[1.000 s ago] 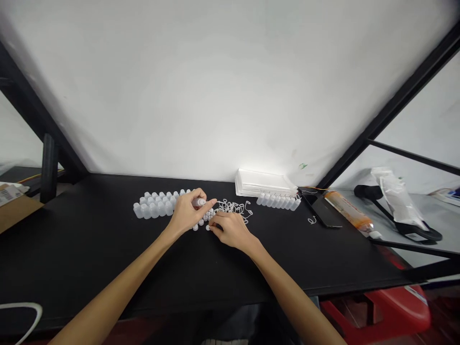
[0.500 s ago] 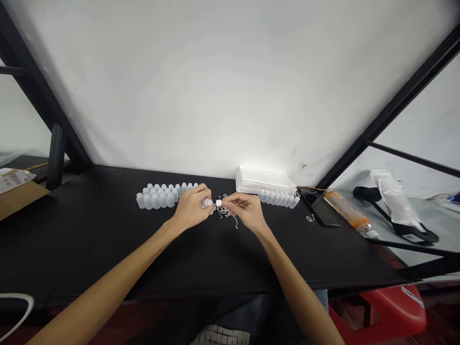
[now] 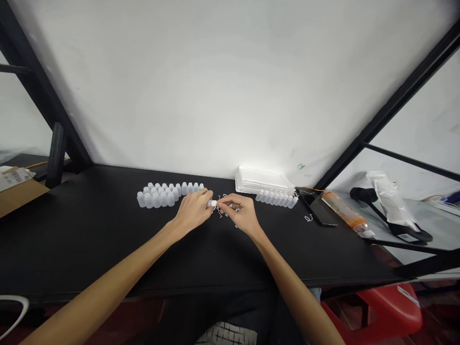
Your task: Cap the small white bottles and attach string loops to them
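My left hand (image 3: 196, 207) is closed around a small translucent plastic bottle (image 3: 209, 203), most of it hidden by the fingers. The bottle lies tilted with its mouth to the right. A white cap (image 3: 214, 203) sits at that mouth, pinched by the fingertips of my right hand (image 3: 240, 211); whether it is fully seated I cannot tell. Thin white curled strips (image 3: 225, 211) lie on the black table under and between my hands. To the left stand several capped bottles (image 3: 158, 197) in rows.
Another row of bottles (image 3: 276, 197) stands in front of a stack of white trays (image 3: 264, 179) by the wall. Farther right are a phone (image 3: 321, 211), a loose white curl (image 3: 308, 218) and an orange-labelled package (image 3: 345, 211). A red stool (image 3: 391, 309) is below the table's edge.
The cap has moved left from a small gap onto the bottle's mouth. My right hand has shifted left with it, closer to my left hand.
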Demonstrator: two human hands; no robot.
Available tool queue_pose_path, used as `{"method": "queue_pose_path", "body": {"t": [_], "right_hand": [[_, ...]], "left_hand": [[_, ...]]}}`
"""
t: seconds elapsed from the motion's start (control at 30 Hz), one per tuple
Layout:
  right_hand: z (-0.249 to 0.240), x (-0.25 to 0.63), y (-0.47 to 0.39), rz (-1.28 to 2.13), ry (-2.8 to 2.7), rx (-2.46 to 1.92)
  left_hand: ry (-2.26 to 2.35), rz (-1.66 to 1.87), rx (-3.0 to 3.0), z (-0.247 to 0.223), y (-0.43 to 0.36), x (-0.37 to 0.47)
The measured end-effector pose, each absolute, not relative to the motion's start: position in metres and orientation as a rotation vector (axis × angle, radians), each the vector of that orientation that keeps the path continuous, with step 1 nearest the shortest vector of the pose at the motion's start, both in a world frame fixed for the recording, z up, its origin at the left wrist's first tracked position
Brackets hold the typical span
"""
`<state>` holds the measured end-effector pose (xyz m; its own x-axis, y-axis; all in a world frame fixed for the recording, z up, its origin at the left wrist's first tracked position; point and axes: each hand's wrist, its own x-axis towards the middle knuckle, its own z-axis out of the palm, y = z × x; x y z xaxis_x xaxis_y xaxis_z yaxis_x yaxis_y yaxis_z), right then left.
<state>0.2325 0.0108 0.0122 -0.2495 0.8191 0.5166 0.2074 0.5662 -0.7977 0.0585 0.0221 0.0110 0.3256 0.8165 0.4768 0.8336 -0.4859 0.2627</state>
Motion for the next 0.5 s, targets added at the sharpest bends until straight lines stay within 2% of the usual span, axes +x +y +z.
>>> {"method": "queue_pose_path", "body": {"t": [0.17,0.5], "right_hand": [[0.006,0.235,0.015,0.817,-1.732,-0.847],[0.009,0.243,0.019,0.996,-1.717,-0.884]], "left_hand": [[-1.608,-0.812,-2.570,0.014,0.018,0.062],[-1.393,-1.040,-2.837,0.016,0.016,0.060]]}}
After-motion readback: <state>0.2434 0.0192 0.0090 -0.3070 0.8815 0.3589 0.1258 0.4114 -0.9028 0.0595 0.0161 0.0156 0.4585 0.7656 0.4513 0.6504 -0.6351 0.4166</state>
